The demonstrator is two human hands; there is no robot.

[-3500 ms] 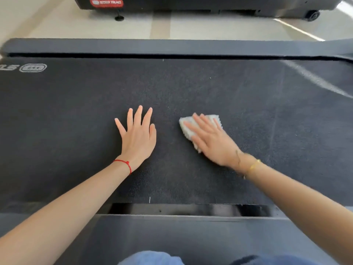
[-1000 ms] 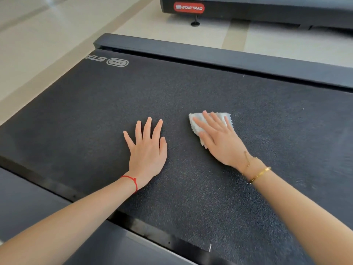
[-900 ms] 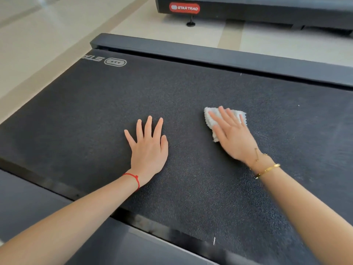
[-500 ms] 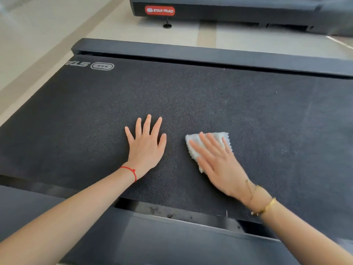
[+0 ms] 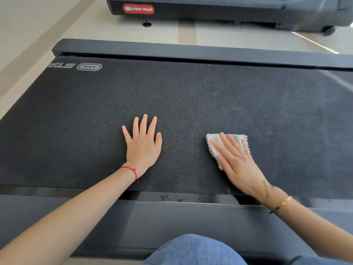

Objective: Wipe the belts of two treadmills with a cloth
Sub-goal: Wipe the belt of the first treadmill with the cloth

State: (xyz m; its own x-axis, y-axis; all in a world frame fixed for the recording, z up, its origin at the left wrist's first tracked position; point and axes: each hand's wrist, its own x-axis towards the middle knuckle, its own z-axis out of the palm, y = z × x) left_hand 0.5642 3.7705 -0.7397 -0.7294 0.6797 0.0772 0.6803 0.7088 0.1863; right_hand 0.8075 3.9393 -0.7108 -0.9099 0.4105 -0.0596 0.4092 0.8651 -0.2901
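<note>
I see the right hand (image 5: 236, 161) flat on the white cloth (image 5: 226, 145), fingers straight, pressing it onto the black belt (image 5: 191, 102). No curled grip on it. The cloth lies under the fingers and shows past the fingertips toward 12 and 10 o'clock. The left hand (image 5: 143, 144), at 9 o'clock from the cloth and well apart, lies flat, fingers spread, on the belt. A second treadmill (image 5: 229, 10) stands at 12 o'clock.

Bright, even daylight; wide-angle edge distortion
</note>
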